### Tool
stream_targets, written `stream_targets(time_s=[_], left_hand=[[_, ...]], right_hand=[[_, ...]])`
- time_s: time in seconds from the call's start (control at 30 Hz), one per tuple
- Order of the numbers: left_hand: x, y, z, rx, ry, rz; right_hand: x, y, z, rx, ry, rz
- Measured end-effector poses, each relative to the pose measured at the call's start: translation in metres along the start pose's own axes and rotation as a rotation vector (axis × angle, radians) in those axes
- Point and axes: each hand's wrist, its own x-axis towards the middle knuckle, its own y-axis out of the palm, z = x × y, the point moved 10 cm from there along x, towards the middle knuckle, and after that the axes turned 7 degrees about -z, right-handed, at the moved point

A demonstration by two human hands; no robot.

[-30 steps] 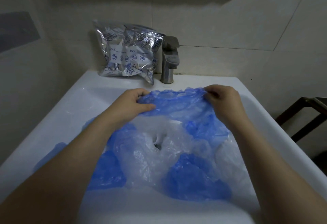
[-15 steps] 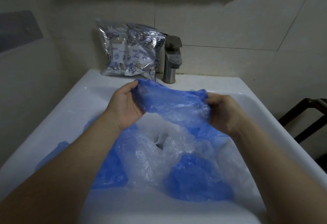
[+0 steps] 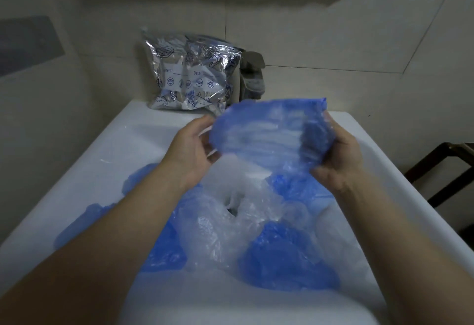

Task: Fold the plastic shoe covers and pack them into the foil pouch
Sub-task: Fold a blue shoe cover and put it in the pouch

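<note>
Held blue shoe cover (image 3: 269,132) stretched crosswise above sink (image 3: 154,129), left hand (image 3: 195,153) pinching one end, right hand (image 3: 341,155) gripping other; foil pouch (image 3: 189,76) propped upright beyond-left, nearer left hand; remaining covers (image 3: 282,258) heaped below.

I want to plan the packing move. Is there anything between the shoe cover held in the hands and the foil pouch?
Nothing visible blocks it. The shoe cover is held up between the left hand and right hand, and the foil pouch stands just behind it, beside the faucet.
</note>
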Motion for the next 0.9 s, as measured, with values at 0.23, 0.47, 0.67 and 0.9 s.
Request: stream_targets(time_s=[0.23, 0.47, 0.67, 0.9], left_hand=[[-0.018, 0.024, -0.002, 0.236, 0.075, 0.148], [-0.047, 0.062, 0.011, 0.113, 0.099, 0.390], [-0.036, 0.048, -0.008, 0.037, 0.186, 0.279], [-0.045, 0.055, -0.015, 0.009, 0.238, 0.358]], right_hand=[[-0.063, 0.044, 0.085, -1.022, -1.190, -0.164], [-0.058, 0.092, -0.037, -1.884, -1.296, 0.397], [-0.044, 0.061, 0.011, -1.342, -0.968, -0.012], [-0.016, -0.005, -0.047, -0.692, 0.253, -0.146]])
